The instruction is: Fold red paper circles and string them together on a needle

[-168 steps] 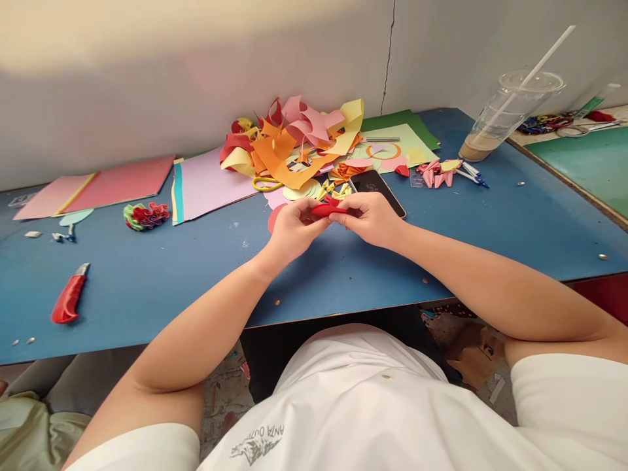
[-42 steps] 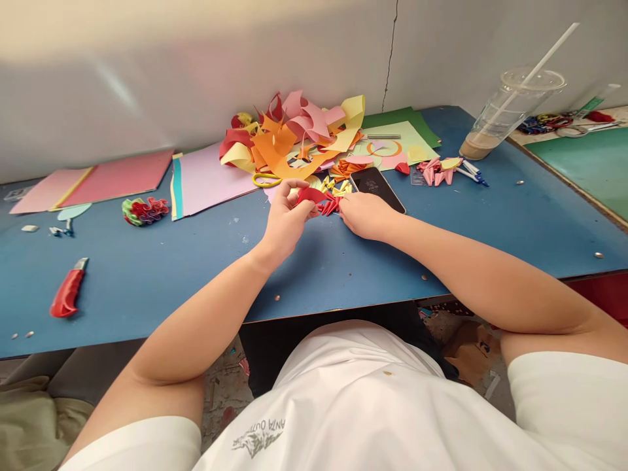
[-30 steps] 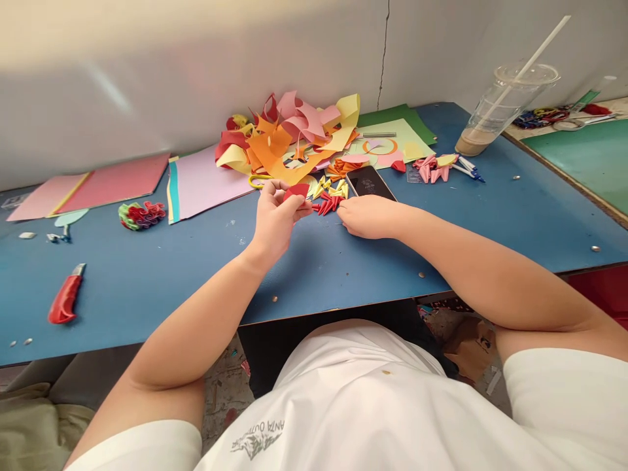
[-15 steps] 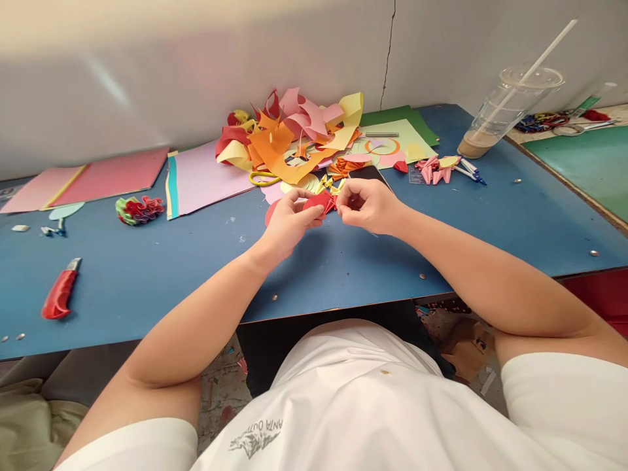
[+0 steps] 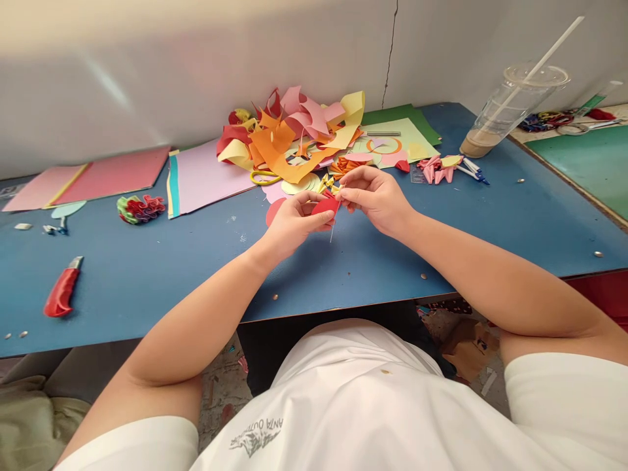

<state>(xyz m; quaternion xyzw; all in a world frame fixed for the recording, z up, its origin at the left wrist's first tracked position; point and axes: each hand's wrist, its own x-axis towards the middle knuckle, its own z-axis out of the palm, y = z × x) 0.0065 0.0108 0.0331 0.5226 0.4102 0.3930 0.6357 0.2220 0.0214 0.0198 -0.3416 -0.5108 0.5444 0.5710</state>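
My left hand [image 5: 297,226] is closed, its thumb pressing a rounded red paper piece [image 5: 324,206] against the fingers. Close beside it, my right hand [image 5: 373,196] pinches a thin pale strand [image 5: 334,226], which slants down past the red paper's right edge; I cannot tell whether it is thread or wire. A red paper disc [image 5: 275,210] shows behind the left hand, partly hidden. Just beyond the fingers are folded yellow paper pieces [image 5: 326,183] and an orange pleated paper bundle [image 5: 345,167]. Yellow-handled scissors [image 5: 265,178] lie partly under paper scraps.
Coloured scraps [image 5: 275,147] are heaped against the wall. A red utility knife [image 5: 63,288] and a ruffled paper flower [image 5: 140,209] lie left, near paper sheets [image 5: 210,176]. A plastic cup [image 5: 510,111] with a straw stands right, beside pink folded paper pieces [image 5: 436,171].
My right hand has tilted upward and its fingers have come up at the red paper's edge. The pale strand now hangs in plain sight between the hands. The red piece faces more toward me.
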